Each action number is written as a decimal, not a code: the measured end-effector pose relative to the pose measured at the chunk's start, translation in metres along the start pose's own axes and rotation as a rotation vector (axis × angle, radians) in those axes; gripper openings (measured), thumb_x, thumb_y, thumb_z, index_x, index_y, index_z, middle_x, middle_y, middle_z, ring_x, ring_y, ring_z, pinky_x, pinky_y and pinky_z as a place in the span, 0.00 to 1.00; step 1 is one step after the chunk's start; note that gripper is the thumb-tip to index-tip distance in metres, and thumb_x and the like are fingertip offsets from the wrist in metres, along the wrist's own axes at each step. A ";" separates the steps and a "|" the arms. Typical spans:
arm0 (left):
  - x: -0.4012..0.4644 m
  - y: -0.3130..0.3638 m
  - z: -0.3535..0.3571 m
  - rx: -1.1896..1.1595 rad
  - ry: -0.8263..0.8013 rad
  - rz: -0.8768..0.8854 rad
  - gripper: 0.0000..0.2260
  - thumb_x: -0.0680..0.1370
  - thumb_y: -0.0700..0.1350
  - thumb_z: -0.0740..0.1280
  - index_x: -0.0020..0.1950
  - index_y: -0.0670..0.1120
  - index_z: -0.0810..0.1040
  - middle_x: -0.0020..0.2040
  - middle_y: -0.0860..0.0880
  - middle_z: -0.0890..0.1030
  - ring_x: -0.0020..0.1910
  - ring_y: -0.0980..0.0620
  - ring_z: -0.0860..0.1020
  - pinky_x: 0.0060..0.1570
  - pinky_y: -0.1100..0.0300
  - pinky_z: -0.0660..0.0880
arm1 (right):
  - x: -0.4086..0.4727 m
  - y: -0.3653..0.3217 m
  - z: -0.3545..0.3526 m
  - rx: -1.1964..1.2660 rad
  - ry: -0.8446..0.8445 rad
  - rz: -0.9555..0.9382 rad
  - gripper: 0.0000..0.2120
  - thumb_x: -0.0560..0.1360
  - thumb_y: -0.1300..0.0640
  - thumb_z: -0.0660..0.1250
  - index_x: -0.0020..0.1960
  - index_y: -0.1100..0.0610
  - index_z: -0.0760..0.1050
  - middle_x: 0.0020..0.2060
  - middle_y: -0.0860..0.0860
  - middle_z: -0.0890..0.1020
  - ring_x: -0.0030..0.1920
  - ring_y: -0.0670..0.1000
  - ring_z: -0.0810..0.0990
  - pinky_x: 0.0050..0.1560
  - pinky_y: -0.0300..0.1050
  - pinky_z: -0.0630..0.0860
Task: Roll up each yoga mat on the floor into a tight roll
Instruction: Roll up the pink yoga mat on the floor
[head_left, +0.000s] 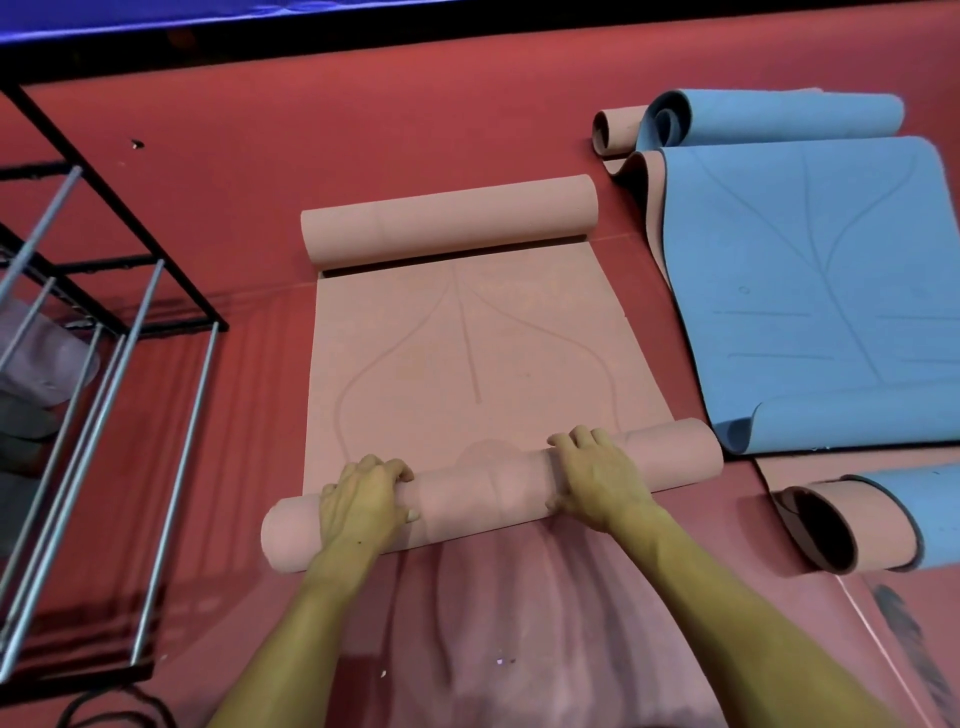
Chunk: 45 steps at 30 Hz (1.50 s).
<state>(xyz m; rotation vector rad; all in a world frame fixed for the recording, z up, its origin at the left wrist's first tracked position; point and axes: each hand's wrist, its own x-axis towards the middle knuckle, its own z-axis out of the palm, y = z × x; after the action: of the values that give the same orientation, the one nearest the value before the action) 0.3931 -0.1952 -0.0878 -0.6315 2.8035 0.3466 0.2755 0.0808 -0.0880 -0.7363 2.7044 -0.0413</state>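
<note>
Red studio floor (415, 130) stretches beneath us as we kneel at the near end of the pink yoga mat (467, 353). Our left hand (363, 499) and right hand (597, 478) both curl over its rolled portion (483, 493), gripping it. That roll's long axis runs crosswise before us; the flat stretch lies straight ahead, ending in a second curl (447, 218) at the far end. Neither hand sits clearly nearer, so the push looks to be forward.

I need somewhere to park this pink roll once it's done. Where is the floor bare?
Bare red floor lies between the black rack and the pink mat, and beyond its far curl. The right is crowded: the blue mat and rolled mats.
</note>
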 end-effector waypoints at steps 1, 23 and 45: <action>0.001 0.000 -0.001 -0.009 0.009 0.003 0.21 0.72 0.56 0.79 0.62 0.60 0.78 0.57 0.56 0.79 0.59 0.50 0.76 0.52 0.54 0.72 | 0.000 -0.001 0.003 -0.004 0.033 0.010 0.33 0.73 0.43 0.75 0.72 0.53 0.68 0.64 0.52 0.74 0.63 0.56 0.72 0.64 0.47 0.69; -0.007 0.002 0.011 0.030 -0.031 0.047 0.33 0.69 0.64 0.70 0.73 0.60 0.68 0.70 0.51 0.73 0.73 0.45 0.70 0.72 0.43 0.65 | 0.003 -0.002 0.031 -0.161 0.099 0.118 0.47 0.65 0.38 0.76 0.79 0.48 0.60 0.77 0.59 0.63 0.75 0.69 0.58 0.75 0.73 0.55; 0.002 -0.016 -0.009 0.162 -0.245 0.137 0.28 0.66 0.53 0.72 0.65 0.66 0.72 0.57 0.57 0.84 0.57 0.47 0.81 0.53 0.54 0.78 | 0.015 0.000 -0.001 -0.217 -0.149 0.062 0.31 0.69 0.52 0.78 0.63 0.56 0.62 0.55 0.51 0.82 0.58 0.59 0.79 0.46 0.52 0.72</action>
<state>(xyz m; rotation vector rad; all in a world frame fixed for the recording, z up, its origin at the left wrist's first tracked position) 0.3968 -0.2124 -0.0830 -0.3365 2.6107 0.2037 0.2629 0.0727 -0.0918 -0.6853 2.6115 0.3141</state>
